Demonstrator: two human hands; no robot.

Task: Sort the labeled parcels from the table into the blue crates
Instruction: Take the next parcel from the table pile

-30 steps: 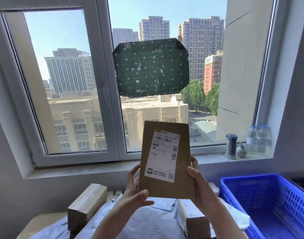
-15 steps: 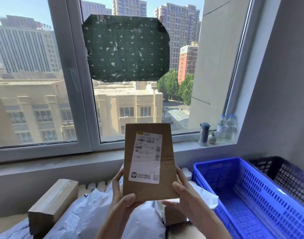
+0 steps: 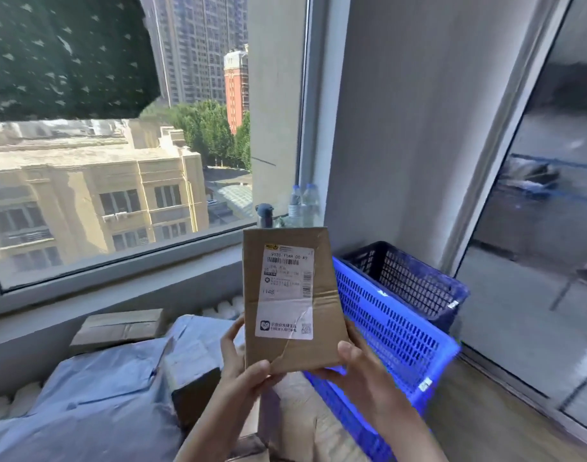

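Observation:
I hold a flat brown cardboard parcel [image 3: 325, 315] upright in front of me, its white shipping label facing me. My left hand [image 3: 248, 371] grips its lower left edge, thumb on the front. My right hand [image 3: 358, 365] grips the lower right corner. Just right of the parcel stands a bright blue crate [image 3: 395, 331], and behind it a darker blue crate [image 3: 415, 278]. Both crates look empty where I can see in. More parcels lie on the table at lower left: grey-blue plastic mailers [image 3: 102, 395] and a brown box [image 3: 118, 328].
A large window fills the left, with a green patterned sheet [image 3: 65, 55] stuck on the glass. Water bottles [image 3: 305, 205] and a small flask [image 3: 264, 215] stand on the sill. A glass door [image 3: 545, 228] and wooden floor are at right.
My view has swung to the right, and the parcel in both hands has moved right with it, now beside the blue crates. The second, darker crate has come fully into sight.

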